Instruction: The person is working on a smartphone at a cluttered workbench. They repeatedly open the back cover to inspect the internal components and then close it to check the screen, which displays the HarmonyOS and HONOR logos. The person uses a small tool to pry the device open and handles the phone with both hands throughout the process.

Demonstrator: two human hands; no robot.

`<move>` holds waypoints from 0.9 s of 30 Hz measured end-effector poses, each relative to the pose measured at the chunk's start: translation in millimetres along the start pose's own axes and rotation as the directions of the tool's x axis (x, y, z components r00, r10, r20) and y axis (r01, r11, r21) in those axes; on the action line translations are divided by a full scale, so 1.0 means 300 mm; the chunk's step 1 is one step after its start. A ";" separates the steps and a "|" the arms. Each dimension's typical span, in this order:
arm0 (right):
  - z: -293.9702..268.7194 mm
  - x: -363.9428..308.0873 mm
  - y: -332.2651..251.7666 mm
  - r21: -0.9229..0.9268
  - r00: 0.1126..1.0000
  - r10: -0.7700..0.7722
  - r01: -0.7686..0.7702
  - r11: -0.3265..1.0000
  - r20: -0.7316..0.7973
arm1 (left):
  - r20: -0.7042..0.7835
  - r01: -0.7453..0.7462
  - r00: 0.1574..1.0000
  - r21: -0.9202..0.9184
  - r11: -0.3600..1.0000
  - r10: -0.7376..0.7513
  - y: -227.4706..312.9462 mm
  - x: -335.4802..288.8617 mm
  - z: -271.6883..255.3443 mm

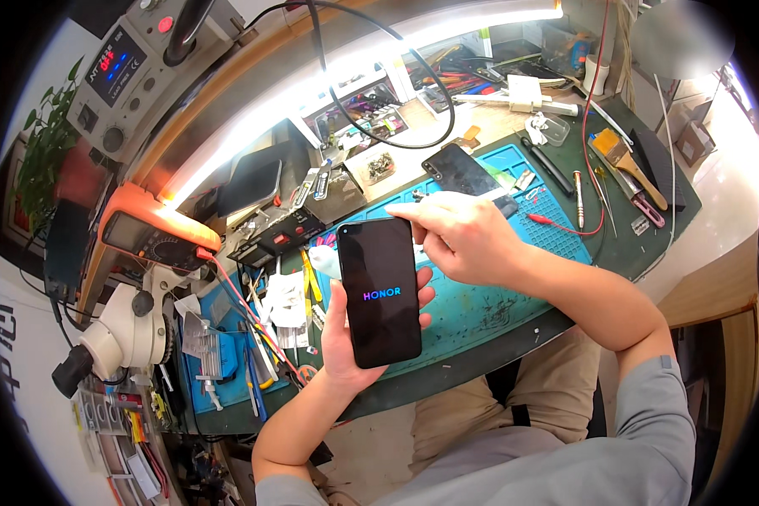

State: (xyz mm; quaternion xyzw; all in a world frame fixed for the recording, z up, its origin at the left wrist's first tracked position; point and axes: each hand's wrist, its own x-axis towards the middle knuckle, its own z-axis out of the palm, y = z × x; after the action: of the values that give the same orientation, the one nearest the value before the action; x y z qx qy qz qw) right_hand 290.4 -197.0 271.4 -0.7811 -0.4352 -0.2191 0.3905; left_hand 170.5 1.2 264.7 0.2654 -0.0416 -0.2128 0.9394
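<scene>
A black smartphone (381,295) stands tilted towards me above the work mat. Its dark screen is lit with a small coloured logo in the middle. My left hand (354,346) is closed around its lower part, thumb along the left edge and fingertips showing past the right edge. At the phone's top edge, my right hand (468,240) reaches in from the right with the index finger stretched out over the upper corner. The other fingers of that hand are bent, partly hidden, and no object shows in them. Beyond the right hand, another dark phone (460,171) lies on the mat.
Under my hands lies a blue-green mat (481,312). An orange multimeter (156,232) and a white microscope arm (118,333) stand left. Tweezers and loose tools surround the mat. At right lie a brush (620,156), a screwdriver (578,198) and a red probe lead (557,223).
</scene>
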 end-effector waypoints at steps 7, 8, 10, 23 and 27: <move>0.011 -0.002 -0.007 0.101 0.998 0.057 -0.058 0.993 0.015 | -0.040 -0.001 0.999 0.011 1.000 0.001 -0.001 0.000 0.001; 0.012 -0.002 -0.009 0.135 0.997 0.076 -0.079 0.988 0.027 | -0.046 0.000 0.999 0.018 1.000 0.001 -0.001 -0.001 0.001; 0.015 -0.007 -0.014 0.260 0.988 0.142 -0.151 0.954 0.054 | -0.056 -0.001 0.998 0.024 1.000 0.002 -0.002 0.002 -0.006; 0.027 -0.017 -0.021 0.310 0.969 0.220 -0.246 0.919 0.115 | -0.121 0.005 0.993 0.041 0.999 0.000 -0.008 0.008 -0.013; 0.032 -0.019 -0.018 0.299 0.972 0.210 -0.231 0.926 0.102 | -0.120 0.002 0.993 0.065 0.998 0.006 -0.012 0.008 -0.010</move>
State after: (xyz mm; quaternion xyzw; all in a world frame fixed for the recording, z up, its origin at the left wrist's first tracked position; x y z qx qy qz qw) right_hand 282.8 -190.6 263.8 -0.7613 -0.3866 -0.0762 0.5149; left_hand 172.0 -1.0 260.2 0.3081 0.0080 -0.1940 0.9313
